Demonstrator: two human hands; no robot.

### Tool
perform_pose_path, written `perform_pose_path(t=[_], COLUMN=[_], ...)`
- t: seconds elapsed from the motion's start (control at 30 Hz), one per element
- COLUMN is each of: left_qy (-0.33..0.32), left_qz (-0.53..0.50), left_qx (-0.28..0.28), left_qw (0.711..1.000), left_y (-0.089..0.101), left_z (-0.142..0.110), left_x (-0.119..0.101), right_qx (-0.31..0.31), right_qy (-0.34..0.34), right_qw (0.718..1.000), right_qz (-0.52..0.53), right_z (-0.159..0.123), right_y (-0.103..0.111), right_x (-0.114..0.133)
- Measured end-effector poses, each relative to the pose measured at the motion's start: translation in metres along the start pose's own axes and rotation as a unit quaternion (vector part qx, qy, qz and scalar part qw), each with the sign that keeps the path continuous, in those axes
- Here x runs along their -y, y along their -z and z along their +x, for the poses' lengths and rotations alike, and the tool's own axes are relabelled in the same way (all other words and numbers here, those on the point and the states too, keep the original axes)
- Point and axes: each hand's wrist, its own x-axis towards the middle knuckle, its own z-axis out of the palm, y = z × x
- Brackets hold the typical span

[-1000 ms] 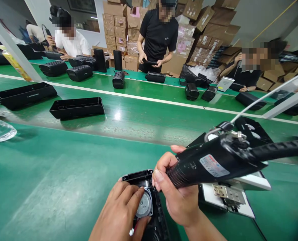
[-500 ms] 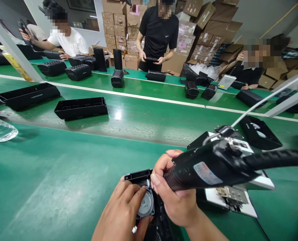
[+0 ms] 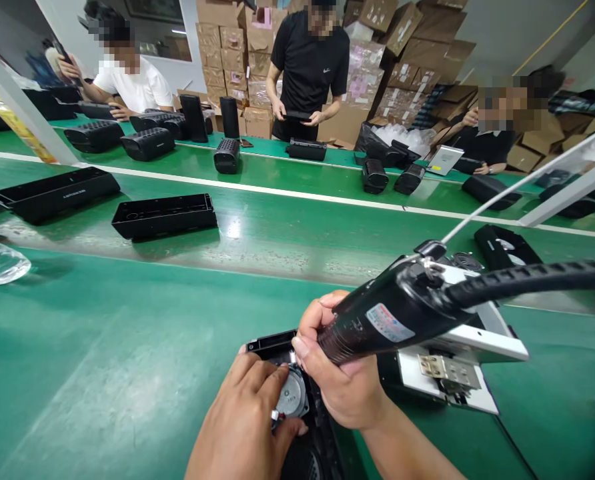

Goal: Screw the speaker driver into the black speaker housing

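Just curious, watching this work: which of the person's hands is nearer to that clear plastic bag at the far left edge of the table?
The left hand. It lies between the plastic bag and the right hand, which grips the black power screwdriver farther right.
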Motion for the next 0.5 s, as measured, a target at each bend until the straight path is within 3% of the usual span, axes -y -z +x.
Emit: perform_pose_path(t=[0.3,0.5], left_qy=[-0.025,-0.053], left_qz=[-0.008,-0.009], left_qx=[-0.025,-0.109], left_qw=[0.999,0.993], left_y=[-0.003,-0.010], left_z=[-0.001,0.002], left_x=[0.006,0.006], right_qx=[-0.018,-0.015], right_qy=[-0.006,-0.004], right_qw=[1.000,1.000], right_qz=[0.002,0.002], right_z=[0.003,0.004], right_y=[-0.007,-0.011], right_x=[0.002,0.001])
